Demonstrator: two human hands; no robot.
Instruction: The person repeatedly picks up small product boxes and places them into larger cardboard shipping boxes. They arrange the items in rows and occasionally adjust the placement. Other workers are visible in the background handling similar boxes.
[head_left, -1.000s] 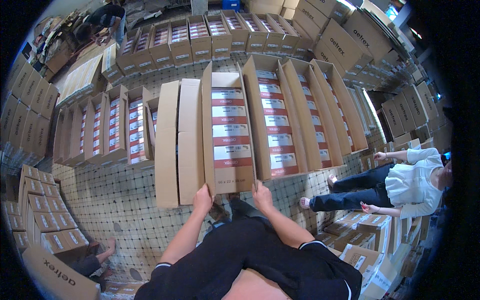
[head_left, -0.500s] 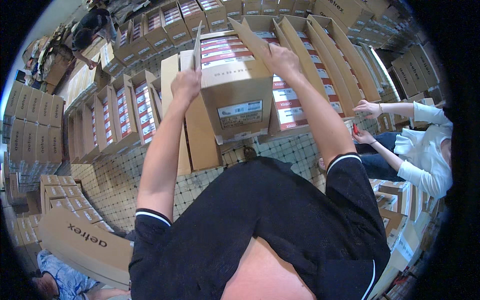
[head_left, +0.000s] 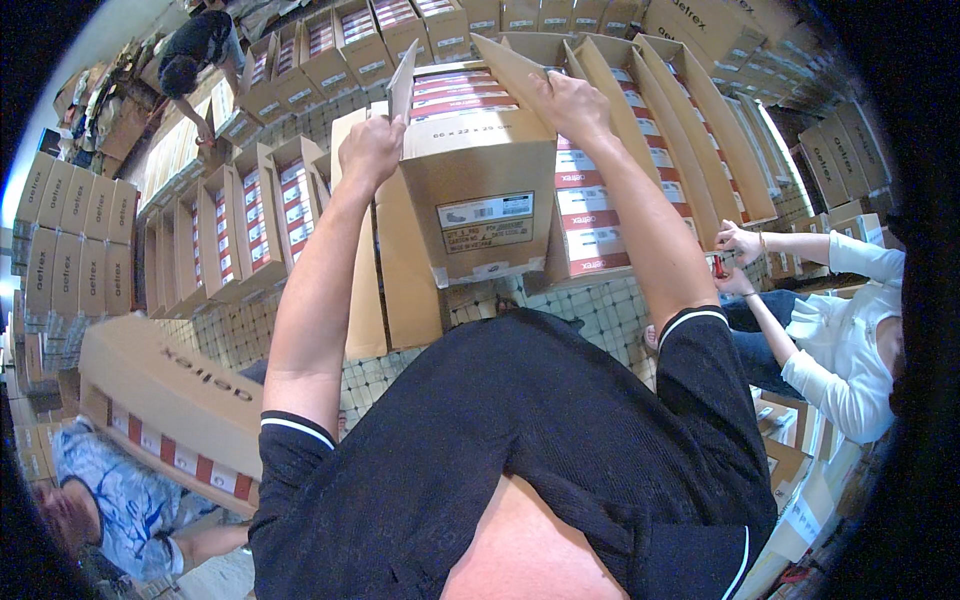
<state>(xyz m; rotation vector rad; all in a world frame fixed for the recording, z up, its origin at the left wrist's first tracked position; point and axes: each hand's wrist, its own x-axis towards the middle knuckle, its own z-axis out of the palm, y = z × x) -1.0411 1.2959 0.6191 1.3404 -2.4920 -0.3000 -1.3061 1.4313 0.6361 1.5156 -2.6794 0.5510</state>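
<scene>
In front of me stands an open cardboard carton (head_left: 480, 170) with a label on its near side. Red-and-white boxes (head_left: 462, 90) fill it in a row. My left hand (head_left: 370, 152) is closed on the raised left flap (head_left: 403, 80) of this carton. On the other side, my right hand (head_left: 574, 106) grips the right flap (head_left: 508, 76), which leans outward. Beside that carton on the right, another open carton (head_left: 590, 225) holds similar boxes.
Open cartons (head_left: 245, 215) line up to the left, with stacked closed cartons (head_left: 80, 230) beyond them. At right, a person in white (head_left: 840, 335) holds a red tool (head_left: 720, 266). A person at lower left (head_left: 125, 490) is by a tilted carton (head_left: 165, 365); another (head_left: 195, 55) bends over at upper left.
My hands stay on the two flaps. The lower-left person's carton has tipped so its red-and-white boxes show. The right-hand person's hands have come together, and the upper-left person has shifted.
</scene>
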